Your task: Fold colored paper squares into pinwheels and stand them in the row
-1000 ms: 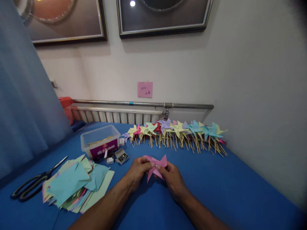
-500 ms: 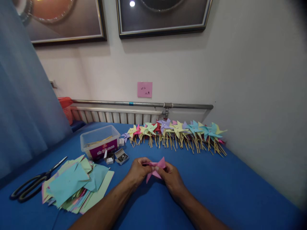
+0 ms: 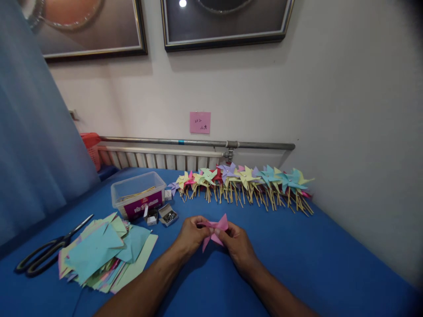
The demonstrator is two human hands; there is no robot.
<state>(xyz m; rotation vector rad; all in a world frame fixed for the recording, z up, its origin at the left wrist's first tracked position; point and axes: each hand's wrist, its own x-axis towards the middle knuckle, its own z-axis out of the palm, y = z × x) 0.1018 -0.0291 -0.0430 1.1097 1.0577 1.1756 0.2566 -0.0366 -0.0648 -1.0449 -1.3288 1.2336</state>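
A pink paper pinwheel head (image 3: 216, 230) is pinched between both hands just above the blue table (image 3: 297, 255). My left hand (image 3: 190, 235) grips its left side and my right hand (image 3: 239, 246) grips its right side, fingertips meeting at the middle. Its folded points stick up and down past my fingers. Left of my hands lies a loose pile of cut coloured paper squares (image 3: 102, 253). A small open box of metal pins (image 3: 168, 215) sits just beyond my left hand.
A long row of finished pinwheels on sticks (image 3: 244, 182) lies along the wall. A clear plastic tub (image 3: 139, 198) holds sticks. Black scissors (image 3: 42, 253) lie far left. A radiator and pipe (image 3: 198, 143) run behind, and a blue curtain (image 3: 29, 132) hangs on the left.
The pinwheel head has been tilted and folded tighter between my fingers, showing less of its face. Both hands stay in about the same place.
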